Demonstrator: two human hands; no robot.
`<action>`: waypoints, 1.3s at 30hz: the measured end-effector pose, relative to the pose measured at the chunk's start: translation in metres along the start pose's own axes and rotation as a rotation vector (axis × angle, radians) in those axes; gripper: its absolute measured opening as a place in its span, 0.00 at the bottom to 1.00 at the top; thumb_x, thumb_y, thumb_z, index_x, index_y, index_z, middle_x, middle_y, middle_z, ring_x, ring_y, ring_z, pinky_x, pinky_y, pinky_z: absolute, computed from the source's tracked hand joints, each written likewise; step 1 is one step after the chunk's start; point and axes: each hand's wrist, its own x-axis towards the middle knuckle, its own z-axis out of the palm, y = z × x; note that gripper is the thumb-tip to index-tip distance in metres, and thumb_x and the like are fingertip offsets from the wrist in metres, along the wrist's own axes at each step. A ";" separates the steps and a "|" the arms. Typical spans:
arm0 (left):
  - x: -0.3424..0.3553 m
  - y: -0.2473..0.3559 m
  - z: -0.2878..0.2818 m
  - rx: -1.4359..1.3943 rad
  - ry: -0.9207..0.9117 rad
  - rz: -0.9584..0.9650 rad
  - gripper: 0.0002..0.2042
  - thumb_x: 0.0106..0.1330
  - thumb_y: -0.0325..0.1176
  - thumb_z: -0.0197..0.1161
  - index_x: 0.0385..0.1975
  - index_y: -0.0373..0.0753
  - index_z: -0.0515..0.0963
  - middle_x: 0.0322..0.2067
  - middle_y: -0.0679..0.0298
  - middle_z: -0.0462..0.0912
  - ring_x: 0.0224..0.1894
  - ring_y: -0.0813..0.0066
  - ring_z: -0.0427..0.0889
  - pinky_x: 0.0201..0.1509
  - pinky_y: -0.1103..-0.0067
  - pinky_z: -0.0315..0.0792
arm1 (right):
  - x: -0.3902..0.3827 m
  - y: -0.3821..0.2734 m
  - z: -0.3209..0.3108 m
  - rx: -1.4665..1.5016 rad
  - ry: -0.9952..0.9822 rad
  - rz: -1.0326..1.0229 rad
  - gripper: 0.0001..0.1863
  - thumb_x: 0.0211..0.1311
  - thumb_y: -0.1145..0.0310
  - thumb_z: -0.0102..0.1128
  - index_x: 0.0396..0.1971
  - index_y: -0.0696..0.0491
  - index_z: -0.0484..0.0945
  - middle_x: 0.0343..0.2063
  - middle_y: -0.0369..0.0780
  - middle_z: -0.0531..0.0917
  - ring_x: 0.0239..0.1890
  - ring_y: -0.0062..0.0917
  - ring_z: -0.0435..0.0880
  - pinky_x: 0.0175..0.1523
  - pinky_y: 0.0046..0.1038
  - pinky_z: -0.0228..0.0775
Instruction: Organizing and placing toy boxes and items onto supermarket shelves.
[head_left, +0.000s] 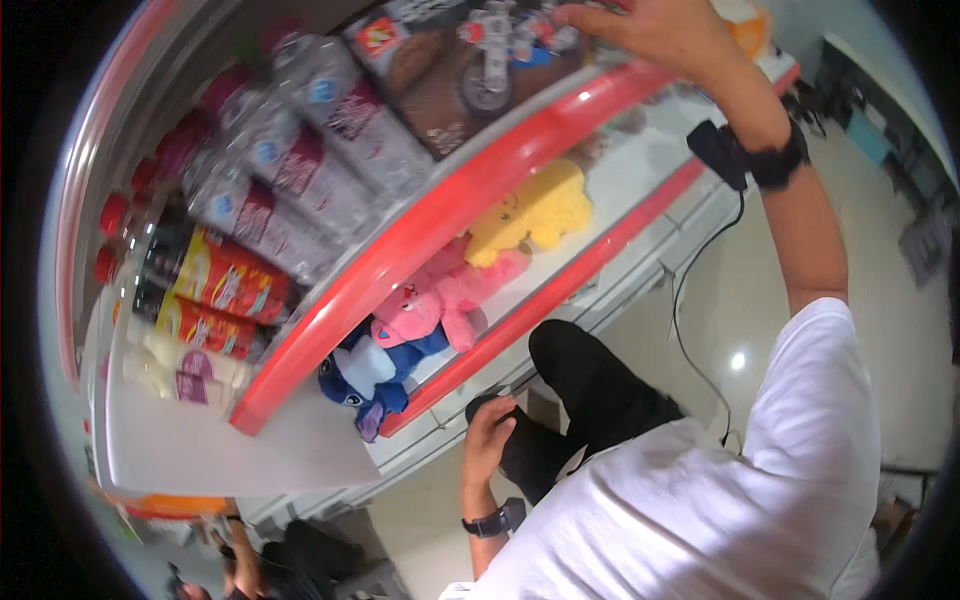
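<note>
At the top right, my right hand [655, 35] reaches over the red shelf edge. It grips the end of a dark brown box [425, 85] printed with a toy motorbike; the thumb lies across its front, and the upper frame edge cuts off the other fingers. My left hand [490, 430] is held low beside my knee, its fingers loosely curled with nothing visible in them. Left of the box, clear bottles with purple labels [300, 160] lean in a row. Below the shelf edge sit a yellow plush toy [535, 210], a pink plush toy [425, 315] and a blue plush toy [365, 365].
Bottles with red and yellow labels [230, 275] and pale bottles [195, 370] stand farther left. Red trim [470, 200] fronts the upper shelf. A black cable [680, 300] hangs from my right wrist device to the floor. Another person's arm [243, 560] shows at the lower left.
</note>
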 end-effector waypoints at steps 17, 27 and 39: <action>0.012 -0.186 -0.050 -0.205 0.238 -0.743 0.21 0.67 0.41 0.50 0.58 0.41 0.64 0.49 0.61 0.74 0.48 0.71 0.72 0.56 0.77 0.61 | -0.498 0.095 0.174 0.280 -0.351 0.639 0.24 0.40 0.78 0.57 0.44 0.57 0.73 0.44 0.46 0.76 0.51 0.41 0.72 0.57 0.37 0.64; -0.030 -0.158 -0.064 1.579 -0.617 0.167 0.14 0.67 0.34 0.47 0.44 0.34 0.75 0.48 0.54 0.77 0.51 0.62 0.74 0.57 0.73 0.66 | -0.394 0.122 0.351 0.056 -0.476 0.642 0.23 0.46 0.69 0.58 0.47 0.55 0.73 0.48 0.46 0.76 0.54 0.45 0.71 0.58 0.38 0.63; -0.075 -0.128 -0.028 -0.061 0.597 -0.812 0.14 0.65 0.33 0.53 0.49 0.38 0.71 0.47 0.63 0.77 0.44 0.74 0.75 0.52 0.80 0.69 | -0.363 0.164 0.412 0.154 -0.362 0.690 0.22 0.46 0.69 0.58 0.46 0.55 0.74 0.49 0.46 0.76 0.54 0.45 0.71 0.59 0.39 0.62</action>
